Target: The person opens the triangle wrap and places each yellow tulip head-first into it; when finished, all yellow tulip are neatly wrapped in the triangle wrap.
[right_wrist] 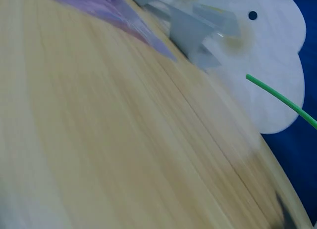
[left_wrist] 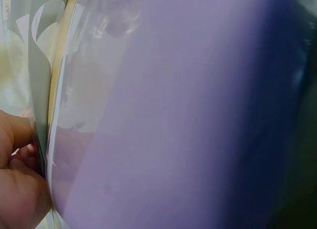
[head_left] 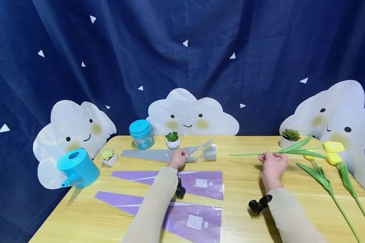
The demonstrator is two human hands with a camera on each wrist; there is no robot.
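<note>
My left hand (head_left: pixel 178 159) pinches the edge of a grey flower sleeve (head_left: pixel 149 154) lying at the back of the table; its wide right end bulges partly open. In the left wrist view, thumb and fingers (left_wrist: pixel 22 189) meet at the grey sheet (left_wrist: pixel 42 66). To the right, my right hand (head_left: pixel 274 167) grips a yellow artificial tulip (head_left: pixel 333 146) by its stem above the tabletop, the bare stem end pointing left toward the sleeve. That stem (right_wrist: pixel 282 98) shows in the right wrist view, but the hand does not. Two more yellow tulips (head_left: pixel 334 158) lie at the right.
Two purple flower sleeves (head_left: pixel 211 184) lie in front of the grey one. A blue watering can (head_left: pixel 79 168) stands at the left edge, a blue tub (head_left: pixel 142 135) at the back. Small potted succulents (head_left: pixel 172 138) stand at the left, back and right (head_left: pixel 289 139). A dark curtain hangs behind.
</note>
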